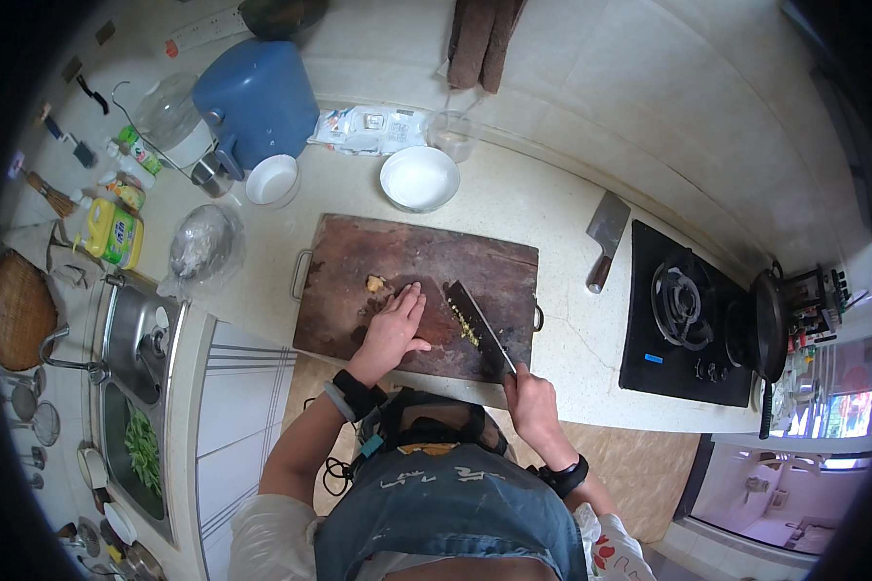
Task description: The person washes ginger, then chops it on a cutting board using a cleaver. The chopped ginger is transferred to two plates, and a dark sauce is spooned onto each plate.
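My right hand (533, 404) grips the handle of a kitchen knife (485, 330) near the front right of a dark wooden cutting board (363, 243). The blade slants away to the left, over the board. Along its left side lies a line of finely chopped pale yellow bits (466, 327), probably ginger or garlic. My left hand (394, 328) rests palm down on the board's front middle, fingers stretched forward, thumb spread, with nothing held. Just beyond its fingers, to the left, sits a small knobbly yellow-brown piece (375, 282) that looks like ginger.
Behind the board stand a white bowl (420, 178) and a smaller one (272, 180). A cleaver (609, 232) lies between board and gas stove (687, 319); a wok (766, 327) is at far right. Leafy greens (142, 450) lie in the sink (174, 348) at left.
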Demonstrator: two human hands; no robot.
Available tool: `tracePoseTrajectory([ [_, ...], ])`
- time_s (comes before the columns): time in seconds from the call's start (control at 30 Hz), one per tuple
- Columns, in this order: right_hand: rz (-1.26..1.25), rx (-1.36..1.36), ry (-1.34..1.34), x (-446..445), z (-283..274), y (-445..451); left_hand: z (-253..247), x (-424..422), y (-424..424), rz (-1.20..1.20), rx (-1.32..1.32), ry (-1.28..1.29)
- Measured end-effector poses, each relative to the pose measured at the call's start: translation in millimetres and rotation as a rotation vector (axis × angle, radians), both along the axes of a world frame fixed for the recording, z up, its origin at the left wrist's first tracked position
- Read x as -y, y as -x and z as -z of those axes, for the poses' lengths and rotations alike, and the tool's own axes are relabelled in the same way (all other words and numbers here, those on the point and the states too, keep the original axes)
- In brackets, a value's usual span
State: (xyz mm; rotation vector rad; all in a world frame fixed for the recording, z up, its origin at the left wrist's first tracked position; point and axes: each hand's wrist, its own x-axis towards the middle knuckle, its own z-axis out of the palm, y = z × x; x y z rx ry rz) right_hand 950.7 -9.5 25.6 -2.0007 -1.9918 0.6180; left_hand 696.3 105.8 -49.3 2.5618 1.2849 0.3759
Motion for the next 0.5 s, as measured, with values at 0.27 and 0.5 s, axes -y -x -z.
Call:
tracePoseTrajectory([
  [0.27,0.036,0.010,-0.021,-2.9,-0.9,-2.5,-0.4,0.1,-0.2,0.002,-0.001,-0.002],
  [0.5,0.045,0.016,-0.013,-4.8,1.1,-6.7,-1.2,0.1,-0.1,0.000,-0.010,0.003],
])
